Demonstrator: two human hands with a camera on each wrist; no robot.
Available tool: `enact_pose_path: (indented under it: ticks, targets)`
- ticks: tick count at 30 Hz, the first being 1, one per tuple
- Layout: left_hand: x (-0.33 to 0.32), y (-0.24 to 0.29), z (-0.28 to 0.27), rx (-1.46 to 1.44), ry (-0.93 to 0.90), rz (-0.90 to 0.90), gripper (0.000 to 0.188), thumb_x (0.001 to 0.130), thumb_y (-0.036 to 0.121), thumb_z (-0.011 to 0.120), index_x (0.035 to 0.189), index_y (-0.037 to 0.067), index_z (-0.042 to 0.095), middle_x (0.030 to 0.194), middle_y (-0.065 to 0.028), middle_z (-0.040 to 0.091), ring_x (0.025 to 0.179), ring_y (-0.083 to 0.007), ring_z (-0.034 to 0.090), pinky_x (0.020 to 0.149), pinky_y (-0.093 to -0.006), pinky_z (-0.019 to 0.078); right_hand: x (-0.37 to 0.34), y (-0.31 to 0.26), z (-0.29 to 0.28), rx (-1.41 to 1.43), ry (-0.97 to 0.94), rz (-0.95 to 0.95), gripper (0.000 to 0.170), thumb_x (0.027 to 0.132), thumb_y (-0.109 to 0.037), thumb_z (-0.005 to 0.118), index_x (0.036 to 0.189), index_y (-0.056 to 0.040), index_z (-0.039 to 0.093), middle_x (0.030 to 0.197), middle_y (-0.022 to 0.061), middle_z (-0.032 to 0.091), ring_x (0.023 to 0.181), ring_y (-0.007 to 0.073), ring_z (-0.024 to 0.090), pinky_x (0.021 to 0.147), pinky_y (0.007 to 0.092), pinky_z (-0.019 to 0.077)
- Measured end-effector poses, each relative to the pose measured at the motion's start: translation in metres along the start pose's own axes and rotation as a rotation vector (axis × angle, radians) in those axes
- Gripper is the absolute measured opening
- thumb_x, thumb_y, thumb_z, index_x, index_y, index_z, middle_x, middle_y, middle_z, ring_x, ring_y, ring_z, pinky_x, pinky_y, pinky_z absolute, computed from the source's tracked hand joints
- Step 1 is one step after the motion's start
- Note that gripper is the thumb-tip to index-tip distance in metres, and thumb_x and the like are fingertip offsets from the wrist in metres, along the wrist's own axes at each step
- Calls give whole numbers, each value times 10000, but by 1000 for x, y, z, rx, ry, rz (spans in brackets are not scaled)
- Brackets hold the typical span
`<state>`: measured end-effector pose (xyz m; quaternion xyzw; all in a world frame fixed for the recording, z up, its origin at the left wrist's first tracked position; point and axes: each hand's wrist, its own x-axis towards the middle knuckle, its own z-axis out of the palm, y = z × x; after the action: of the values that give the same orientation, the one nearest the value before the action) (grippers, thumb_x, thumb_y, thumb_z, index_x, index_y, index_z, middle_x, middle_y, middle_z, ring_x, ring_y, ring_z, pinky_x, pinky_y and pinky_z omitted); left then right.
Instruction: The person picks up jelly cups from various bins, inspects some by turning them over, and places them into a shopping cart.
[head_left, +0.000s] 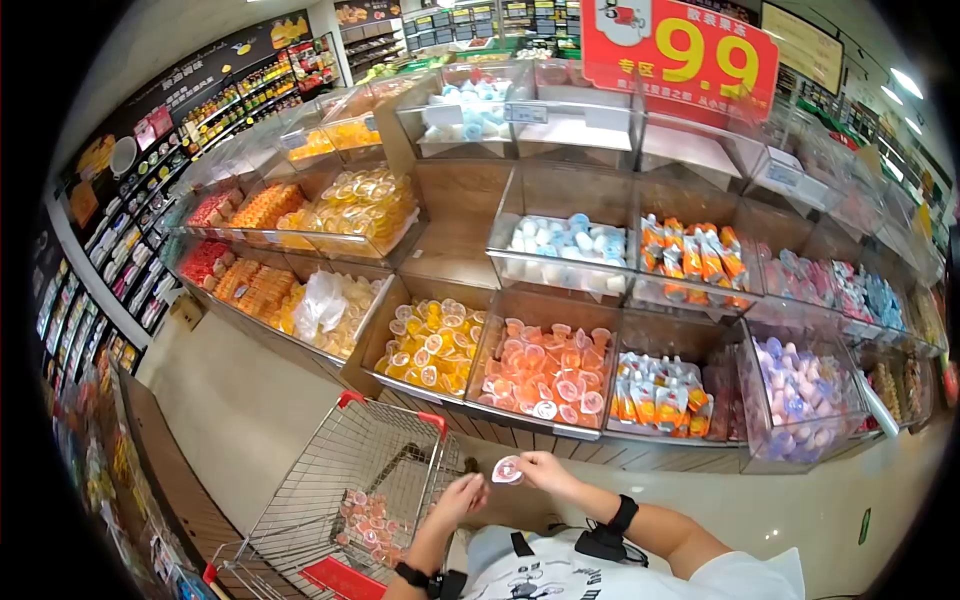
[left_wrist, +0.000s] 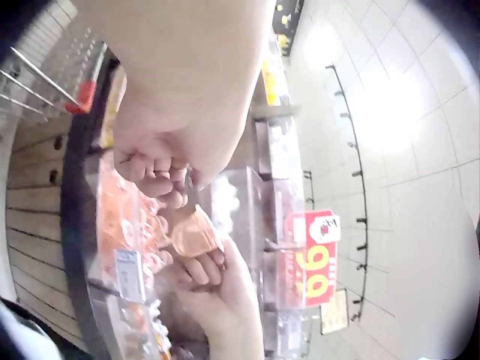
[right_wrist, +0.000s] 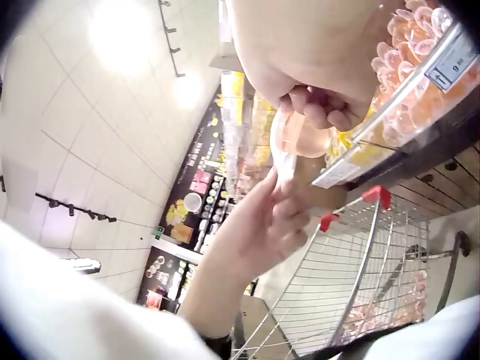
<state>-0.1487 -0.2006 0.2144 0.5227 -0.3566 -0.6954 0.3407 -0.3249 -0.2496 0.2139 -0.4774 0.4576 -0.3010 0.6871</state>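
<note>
A small pink jelly cup with a pale lid (head_left: 507, 470) is pinched by the fingertips of the right hand (head_left: 548, 474), in front of the bins. Just left of it, the left hand (head_left: 461, 498) is raised with its fingers curled, and a narrow gap shows between it and the cup. In the left wrist view the cup (left_wrist: 195, 234) lies between the curled left hand (left_wrist: 176, 161) and the right hand (left_wrist: 214, 281). The right wrist view shows the cup (right_wrist: 300, 136) under the right hand's fingers (right_wrist: 319, 105), with the left hand (right_wrist: 262, 225) close to its lid.
Below the left hand stands a wire shopping cart (head_left: 300, 480) with pink jelly cups (head_left: 370, 525) inside. Clear bins hold pink cups (head_left: 545, 370), yellow cups (head_left: 432, 345), orange-white pouches (head_left: 660, 395) and purple-pink pieces (head_left: 795, 395). A red price sign (head_left: 685, 60) stands above.
</note>
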Motion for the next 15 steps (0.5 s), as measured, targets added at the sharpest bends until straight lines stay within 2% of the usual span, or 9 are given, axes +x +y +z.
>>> enact_pose_path:
  ticks: [3,4,5,6,8,9,11,13,15]
  targets:
    - [-20,-43,-50,-155,265,-86,208,769,243,391,702,56,453,530,7,436,417,-46,375,366,-148,271,20,-12,6,138,100,86,251,746,-269,436,717,-48,552,539,-15,486,435,41,373,378,174,294]
    - [-33,-48,-63,-149,354,-88,191,763,226,391,709,55,458,524,5,434,410,-52,376,360,-148,270,34,-11,2,199,102,-66,257,747,-270,434,711,-44,551,583,1,510,434,47,385,386,172,313]
    - [-48,-54,-76,-147,446,-92,175,756,210,391,715,54,462,518,3,433,403,-58,378,354,-147,268,56,0,-10,66,181,-50,241,747,-249,431,676,-45,538,586,9,503,429,56,392,376,182,312]
    - [-65,-70,-98,-190,556,-110,164,751,198,393,718,55,464,514,-1,434,395,-62,377,346,-150,267,83,-15,-16,224,262,-68,190,746,-204,422,675,-53,513,559,12,484,417,56,379,365,189,302]
    - [-92,-101,-127,-240,727,-143,142,741,175,395,725,55,468,507,-10,435,379,-68,377,331,-154,266,126,-8,-26,198,453,-193,184,759,-233,417,693,-70,471,486,-11,396,391,54,346,360,175,279]
    - [-103,-124,-142,-243,766,-149,151,740,186,398,729,50,463,510,-13,445,378,-72,386,326,-163,269,128,-36,-20,255,515,-134,224,767,-249,414,610,-93,449,449,-40,361,359,42,318,334,173,259]
    - [-114,-165,-168,-239,837,-160,174,740,208,404,737,41,453,515,-20,463,374,-80,403,315,-182,277,174,-13,-38,204,418,-391,216,766,-275,406,669,-82,415,486,-4,392,397,68,373,369,179,292]
    - [-126,-182,-180,-157,892,-171,143,720,170,393,745,41,448,520,-30,475,385,-76,416,320,-179,281,185,-27,-13,485,480,-162,153,777,-218,386,730,-72,391,493,21,420,369,77,375,333,174,309]
    - [-134,-225,-203,-154,919,-211,143,714,161,388,760,38,444,528,-36,483,396,-74,423,325,-180,288,206,1,7,313,365,-161,135,772,-209,390,768,-75,375,522,34,443,382,82,393,336,184,321]
